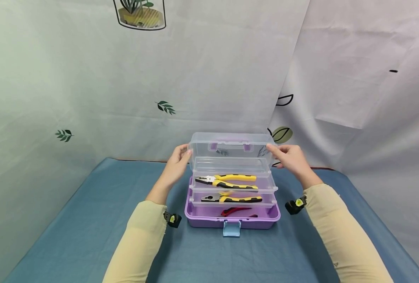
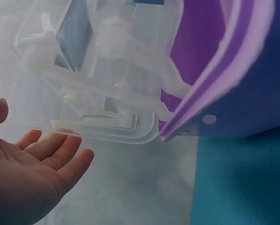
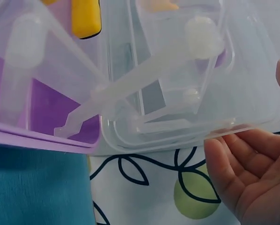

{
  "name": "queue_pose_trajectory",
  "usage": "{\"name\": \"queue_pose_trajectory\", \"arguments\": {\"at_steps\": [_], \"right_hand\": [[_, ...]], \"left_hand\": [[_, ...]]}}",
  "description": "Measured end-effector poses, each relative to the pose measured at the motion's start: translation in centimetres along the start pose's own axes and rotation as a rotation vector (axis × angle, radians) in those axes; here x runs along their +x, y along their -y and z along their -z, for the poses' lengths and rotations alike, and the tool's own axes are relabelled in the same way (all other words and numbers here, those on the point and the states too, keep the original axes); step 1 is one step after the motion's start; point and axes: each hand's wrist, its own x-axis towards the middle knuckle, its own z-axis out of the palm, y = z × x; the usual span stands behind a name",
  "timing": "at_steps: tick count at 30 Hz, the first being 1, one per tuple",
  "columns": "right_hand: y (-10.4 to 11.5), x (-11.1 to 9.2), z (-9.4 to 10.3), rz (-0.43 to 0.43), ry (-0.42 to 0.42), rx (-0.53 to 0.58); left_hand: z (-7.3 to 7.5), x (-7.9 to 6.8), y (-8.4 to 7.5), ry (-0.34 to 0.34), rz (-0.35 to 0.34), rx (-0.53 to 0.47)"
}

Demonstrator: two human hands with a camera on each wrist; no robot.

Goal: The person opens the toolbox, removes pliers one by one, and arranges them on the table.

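Note:
A toolbox with a purple base (image 1: 232, 223) stands with its clear lid (image 1: 202, 147) raised. My left hand (image 1: 175, 165) holds the lid's left side, and my right hand (image 1: 292, 159) holds its right side. In the left wrist view, the fingertips (image 2: 71, 147) touch the lid's rim. The right wrist view shows fingers (image 3: 219, 159) at the opposite rim. Clear trays (image 1: 195, 198) step out above the base. Upper pliers (image 1: 236, 187) and lower pliers (image 1: 243, 199) with yellow-and-black handles lie on them. A red-handled tool (image 1: 232, 211), partly hidden, lies in the base.
A light blue latch (image 1: 232, 228) hangs at the box's front. White plastic arms (image 2: 107, 89) link the trays to the base. Blue cloth (image 1: 209, 259) covers the table. Behind it hangs a pale curtain (image 1: 213, 70) printed with leaves.

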Motion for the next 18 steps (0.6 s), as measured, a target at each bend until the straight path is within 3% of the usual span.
{"name": "queue_pose_trajectory", "arguments": {"at_steps": [11, 18], "right_hand": [[-0.7, 0.1, 0.4, -0.012, 0.125, 0.206], [-1.9, 0.0, 0.2, 0.020, 0.158, 0.266]], "left_hand": [[-0.1, 0.2, 0.2, 0.021, 0.009, -0.064], [-0.4, 0.4, 0.3, 0.017, 0.024, -0.065]]}}
